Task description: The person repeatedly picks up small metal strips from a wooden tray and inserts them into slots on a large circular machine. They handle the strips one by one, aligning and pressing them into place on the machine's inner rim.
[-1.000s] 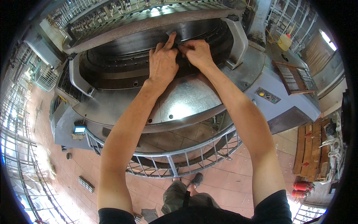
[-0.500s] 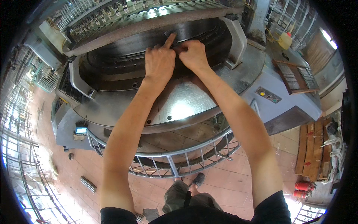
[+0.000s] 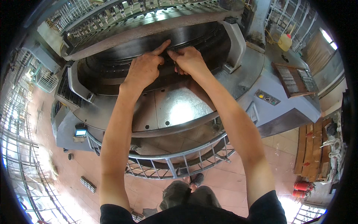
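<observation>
Setting: workshop, tiled floor, large circular knitting machine.
Left hand: forefinger extended onto dark cylinder ring, holding nothing.
Right hand: fingers pinched at ring; contents indiscernible.

Both hands, left hand and right hand, occupy the narrow gap over the dark ring. Upper needle frame blocks above; grey bracket obstructs right. Steel plate lies open below.
</observation>
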`<state>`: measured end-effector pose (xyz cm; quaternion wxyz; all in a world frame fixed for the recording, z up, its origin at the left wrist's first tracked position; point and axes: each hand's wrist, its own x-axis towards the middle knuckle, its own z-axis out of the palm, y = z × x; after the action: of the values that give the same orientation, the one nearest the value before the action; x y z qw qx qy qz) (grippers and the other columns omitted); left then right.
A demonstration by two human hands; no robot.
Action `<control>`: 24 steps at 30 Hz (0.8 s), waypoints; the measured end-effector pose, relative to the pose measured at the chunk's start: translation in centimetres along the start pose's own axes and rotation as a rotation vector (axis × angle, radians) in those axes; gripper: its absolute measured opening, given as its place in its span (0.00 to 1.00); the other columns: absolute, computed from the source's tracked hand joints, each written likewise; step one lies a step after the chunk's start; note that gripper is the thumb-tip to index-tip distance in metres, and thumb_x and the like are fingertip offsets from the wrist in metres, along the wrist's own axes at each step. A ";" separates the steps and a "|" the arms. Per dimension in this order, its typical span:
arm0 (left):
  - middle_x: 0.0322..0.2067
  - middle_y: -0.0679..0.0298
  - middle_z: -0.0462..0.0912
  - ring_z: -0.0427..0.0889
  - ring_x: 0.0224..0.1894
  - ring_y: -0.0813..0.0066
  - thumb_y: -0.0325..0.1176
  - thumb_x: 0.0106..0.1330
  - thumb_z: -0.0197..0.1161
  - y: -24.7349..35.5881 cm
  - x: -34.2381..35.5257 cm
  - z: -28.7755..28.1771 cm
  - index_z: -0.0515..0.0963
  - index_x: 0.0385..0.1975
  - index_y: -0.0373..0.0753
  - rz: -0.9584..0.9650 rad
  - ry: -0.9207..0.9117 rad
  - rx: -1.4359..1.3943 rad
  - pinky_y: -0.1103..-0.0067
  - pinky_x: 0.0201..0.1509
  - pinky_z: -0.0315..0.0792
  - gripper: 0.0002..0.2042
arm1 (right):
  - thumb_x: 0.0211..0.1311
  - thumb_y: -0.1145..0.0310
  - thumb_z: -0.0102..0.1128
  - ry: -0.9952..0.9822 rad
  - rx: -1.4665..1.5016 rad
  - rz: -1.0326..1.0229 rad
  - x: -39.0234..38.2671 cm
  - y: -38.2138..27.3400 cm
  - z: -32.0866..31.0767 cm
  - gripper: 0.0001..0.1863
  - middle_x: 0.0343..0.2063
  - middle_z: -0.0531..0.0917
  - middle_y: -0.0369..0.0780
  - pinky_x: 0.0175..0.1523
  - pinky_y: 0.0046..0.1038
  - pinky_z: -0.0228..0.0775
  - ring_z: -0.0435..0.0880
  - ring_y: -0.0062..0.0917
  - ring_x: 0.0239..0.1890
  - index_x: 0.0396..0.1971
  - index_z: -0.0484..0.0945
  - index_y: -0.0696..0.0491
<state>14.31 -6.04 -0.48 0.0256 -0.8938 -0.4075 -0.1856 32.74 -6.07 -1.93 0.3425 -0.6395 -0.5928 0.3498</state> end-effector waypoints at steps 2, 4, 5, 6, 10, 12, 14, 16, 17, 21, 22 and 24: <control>0.73 0.79 0.62 0.85 0.49 0.55 0.17 0.57 0.58 0.3 -0.1 -0.4 0.85 0.31 0.34 -0.011 -0.043 0.004 0.63 0.53 0.80 0.09 | 0.65 0.57 0.67 -0.037 0.190 0.004 -0.3 0.5 0.0 0.21 0.20 0.86 0.43 0.34 0.27 0.81 0.87 0.26 0.23 0.21 0.83 0.60; 0.74 0.79 0.60 0.85 0.49 0.55 0.17 0.57 0.57 0.4 -0.1 -0.8 0.85 0.32 0.34 -0.003 -0.047 0.021 0.63 0.53 0.79 0.09 | 0.61 0.63 0.71 -0.065 0.340 -0.007 -0.4 0.8 -0.3 0.17 0.19 0.86 0.42 0.30 0.25 0.80 0.86 0.24 0.23 0.21 0.83 0.61; 0.74 0.79 0.59 0.86 0.48 0.55 0.18 0.58 0.57 0.4 -0.2 -0.8 0.85 0.32 0.34 0.006 -0.040 0.034 0.63 0.53 0.79 0.10 | 0.59 0.66 0.72 -0.076 0.383 -0.007 -0.6 1.1 -0.4 0.15 0.19 0.86 0.42 0.28 0.24 0.79 0.87 0.24 0.23 0.21 0.83 0.62; 0.74 0.79 0.59 0.86 0.48 0.55 0.18 0.58 0.57 0.4 -0.3 -0.8 0.86 0.33 0.34 -0.003 -0.051 0.036 0.63 0.53 0.79 0.10 | 0.58 0.69 0.73 -0.085 0.412 0.024 -0.7 1.1 -0.4 0.13 0.18 0.85 0.42 0.26 0.23 0.78 0.87 0.24 0.23 0.21 0.83 0.62; 0.73 0.80 0.63 0.87 0.46 0.56 0.18 0.58 0.57 0.5 -0.4 -0.2 0.86 0.30 0.34 0.020 0.009 0.080 0.64 0.52 0.80 0.10 | 0.55 0.66 0.74 0.014 0.165 -0.015 -1.1 1.3 -0.3 0.13 0.19 0.86 0.40 0.32 0.25 0.80 0.87 0.23 0.23 0.21 0.84 0.61; 0.71 0.80 0.66 0.87 0.45 0.57 0.18 0.58 0.57 0.5 -0.2 0.0 0.85 0.28 0.34 0.051 0.057 0.084 0.65 0.51 0.80 0.09 | 0.54 0.66 0.74 0.092 -0.007 -0.138 -1.2 1.3 0.1 0.12 0.19 0.86 0.39 0.35 0.25 0.81 0.87 0.23 0.22 0.20 0.84 0.60; 0.70 0.80 0.68 0.87 0.44 0.57 0.19 0.58 0.58 0.4 0.2 0.3 0.86 0.28 0.34 0.038 0.057 0.107 0.65 0.49 0.81 0.09 | 0.55 0.65 0.74 0.165 -0.110 -0.194 -1.2 1.3 0.4 0.13 0.19 0.87 0.38 0.37 0.25 0.81 0.87 0.23 0.23 0.19 0.84 0.59; 0.70 0.82 0.66 0.87 0.45 0.58 0.17 0.57 0.58 0.2 0.5 0.4 0.84 0.26 0.34 0.029 0.034 0.122 0.65 0.47 0.81 0.08 | 0.55 0.65 0.74 0.135 -0.097 -0.198 -1.1 1.3 0.4 0.14 0.19 0.87 0.38 0.38 0.25 0.81 0.87 0.24 0.23 0.19 0.84 0.58; 0.72 0.83 0.64 0.87 0.46 0.58 0.15 0.56 0.58 -0.1 0.6 0.3 0.82 0.25 0.33 0.026 0.013 0.128 0.64 0.46 0.81 0.07 | 0.56 0.65 0.73 0.072 -0.038 -0.164 -1.0 1.4 0.2 0.14 0.19 0.87 0.39 0.38 0.25 0.81 0.88 0.24 0.23 0.19 0.84 0.59; 0.73 0.85 0.62 0.86 0.47 0.60 0.14 0.55 0.58 -0.7 0.8 0.6 0.78 0.22 0.32 0.017 -0.003 0.156 0.64 0.44 0.82 0.06 | 0.58 0.70 0.72 -0.019 0.217 -0.050 -0.8 1.8 -0.3 0.11 0.21 0.86 0.41 0.27 0.24 0.77 0.86 0.22 0.22 0.25 0.84 0.64; 0.73 0.85 0.62 0.86 0.47 0.60 0.14 0.56 0.58 -0.7 0.9 0.8 0.78 0.22 0.32 0.023 0.012 0.166 0.64 0.44 0.82 0.06 | 0.58 0.71 0.72 0.015 0.190 -0.035 -0.8 1.9 -0.3 0.10 0.21 0.86 0.41 0.28 0.24 0.77 0.86 0.23 0.23 0.25 0.84 0.63; 0.73 0.85 0.62 0.86 0.47 0.59 0.14 0.56 0.59 -0.8 0.8 1.1 0.79 0.22 0.32 0.039 0.033 0.170 0.64 0.44 0.81 0.06 | 0.58 0.72 0.71 0.060 0.169 -0.063 -0.6 2.4 0.0 0.09 0.21 0.87 0.41 0.30 0.24 0.78 0.86 0.23 0.24 0.25 0.83 0.63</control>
<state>14.58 -4.70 -1.27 0.1118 -0.8930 -0.4037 -0.1644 33.96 -6.81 -3.95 0.4238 -0.5996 -0.5702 0.3685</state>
